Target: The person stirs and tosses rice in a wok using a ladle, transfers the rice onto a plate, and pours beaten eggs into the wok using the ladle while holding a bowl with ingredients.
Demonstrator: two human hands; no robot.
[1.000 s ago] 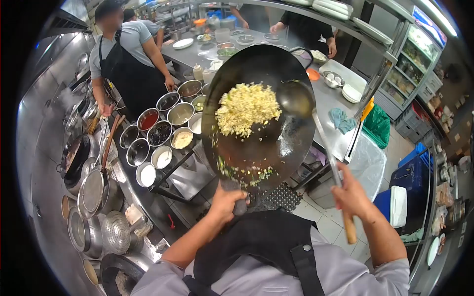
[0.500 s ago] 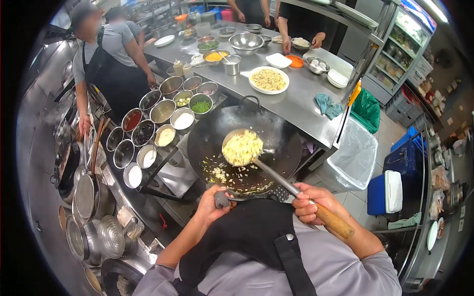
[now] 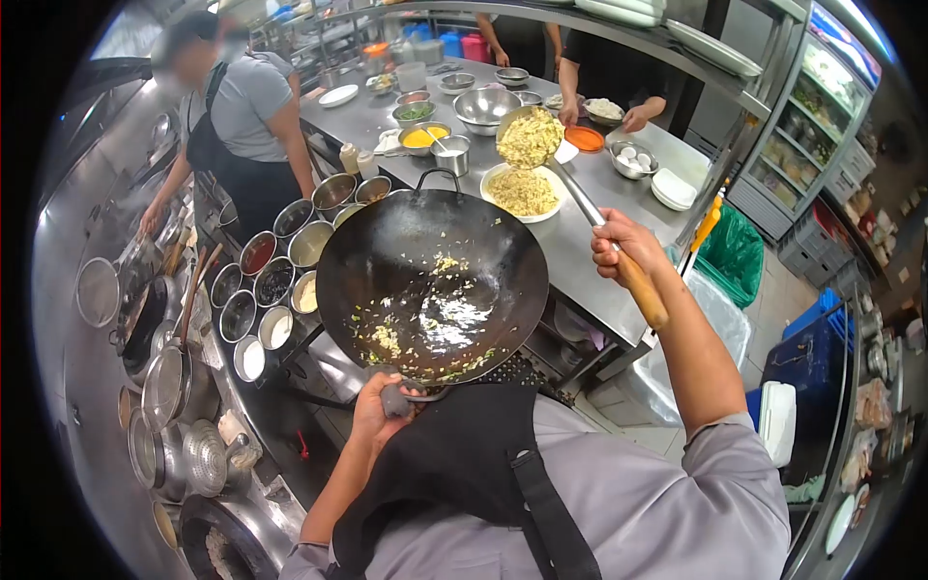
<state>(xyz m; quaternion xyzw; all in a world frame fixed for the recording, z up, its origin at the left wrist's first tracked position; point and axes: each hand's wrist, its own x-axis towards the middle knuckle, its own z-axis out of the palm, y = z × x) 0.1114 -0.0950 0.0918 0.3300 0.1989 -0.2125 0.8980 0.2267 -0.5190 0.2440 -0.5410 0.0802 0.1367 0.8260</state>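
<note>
My left hand (image 3: 380, 411) is closed round the near handle of a large black wok (image 3: 377, 256), with a grey cloth (image 3: 396, 400) at the grip. Bits of fried rice (image 3: 385, 338) and green scraps cling to the wok's inside. Closed on the handle of a long ladle (image 3: 580, 193), my right hand (image 3: 623, 246) holds it out over the counter. The ladle's bowl is heaped with fried rice (image 3: 531, 138). Right below it stands a white plate (image 3: 558, 206) bearing a mound of fried rice (image 3: 523, 190).
Metal seasoning pots (image 3: 310, 244) stand left of the wok. On the steel counter (image 3: 619, 280) are a bowl of eggs (image 3: 632, 159), an orange plate (image 3: 584, 139) and a bowl of yellow liquid (image 3: 424, 136). A co-worker (image 3: 253, 116) works at the left; others stand behind the counter.
The loaded ladle has risen from the wok and moved up and right, over the white plate. The wok has shifted left and tipped, with less rice in it.
</note>
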